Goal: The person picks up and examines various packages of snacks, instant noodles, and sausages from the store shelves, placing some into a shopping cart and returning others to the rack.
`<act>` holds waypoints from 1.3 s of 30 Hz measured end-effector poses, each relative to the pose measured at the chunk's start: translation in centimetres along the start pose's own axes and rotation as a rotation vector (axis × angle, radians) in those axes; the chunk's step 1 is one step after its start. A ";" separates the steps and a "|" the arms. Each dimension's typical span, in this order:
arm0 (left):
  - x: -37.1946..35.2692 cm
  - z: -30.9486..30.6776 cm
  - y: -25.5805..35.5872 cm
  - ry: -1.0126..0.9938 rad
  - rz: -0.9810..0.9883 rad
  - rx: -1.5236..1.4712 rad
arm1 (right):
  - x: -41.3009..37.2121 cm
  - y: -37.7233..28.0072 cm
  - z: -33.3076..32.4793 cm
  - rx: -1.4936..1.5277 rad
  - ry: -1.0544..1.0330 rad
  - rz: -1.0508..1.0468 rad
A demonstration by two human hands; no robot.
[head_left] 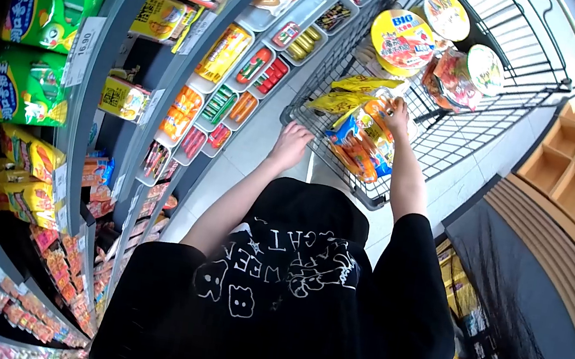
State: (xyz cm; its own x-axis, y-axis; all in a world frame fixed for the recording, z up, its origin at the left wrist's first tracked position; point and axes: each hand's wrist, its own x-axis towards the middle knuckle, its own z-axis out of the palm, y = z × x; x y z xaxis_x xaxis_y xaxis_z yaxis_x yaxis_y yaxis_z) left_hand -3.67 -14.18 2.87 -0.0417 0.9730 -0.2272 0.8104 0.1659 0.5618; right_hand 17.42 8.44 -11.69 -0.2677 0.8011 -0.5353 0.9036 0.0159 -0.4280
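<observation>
My right hand is inside the shopping cart, its fingers closed on the upper edge of a blue, yellow and orange snack pack. Part of the pack's top is hidden by these fingers. Beside it lie yellow snack bags. Further in are a big yellow instant noodle tub, a white-lidded cup, and another cup by a reddish pack. My left hand is by the cart's near left corner, fingers slightly bent and apart, with nothing visible in them.
Left of me, shelves hold green snack packs, yellow packs and price tags. Lower white trays hold small colourful sticks. On the right stand a wooden compartment rack and a slatted counter. Tiled floor shows between shelf and cart.
</observation>
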 end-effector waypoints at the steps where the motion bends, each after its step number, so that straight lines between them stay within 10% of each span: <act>1: 0.0 0.1 0.0 -0.002 -0.003 -0.011 | -0.1 -0.7 0.0 -0.020 -0.018 0.017; 10: -0.2 0.1 -0.1 -0.028 -0.018 0.008 | 1.4 0.1 -1.3 0.103 -0.166 0.059; 12: -0.2 0.2 -0.2 -0.011 -0.038 0.013 | 2.8 2.7 1.8 -0.065 0.261 0.077; 20: -0.9 -1.0 0.3 0.030 -0.130 -0.228 | 0.4 -1.8 0.7 0.096 -0.232 0.074; 26: -1.7 -2.5 1.0 0.078 -0.137 -0.418 | -2.1 -1.4 2.4 0.074 0.236 -0.007; 34: 2.3 -12.8 -0.8 0.997 -0.469 -0.507 | -15.0 -2.8 2.0 0.256 0.155 -0.252; 39: 6.2 -22.9 -4.7 1.469 -0.275 -0.141 | -19.1 -2.1 -0.3 0.235 -0.011 -0.303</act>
State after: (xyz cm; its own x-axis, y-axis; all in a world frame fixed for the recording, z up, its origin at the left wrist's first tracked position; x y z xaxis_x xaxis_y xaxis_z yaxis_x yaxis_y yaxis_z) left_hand -21.12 -5.20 17.02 -0.7820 0.1856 0.5950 0.6219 0.2959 0.7251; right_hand 20.70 -6.69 -0.31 -0.5159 0.7746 -0.3658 0.6816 0.1125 -0.7231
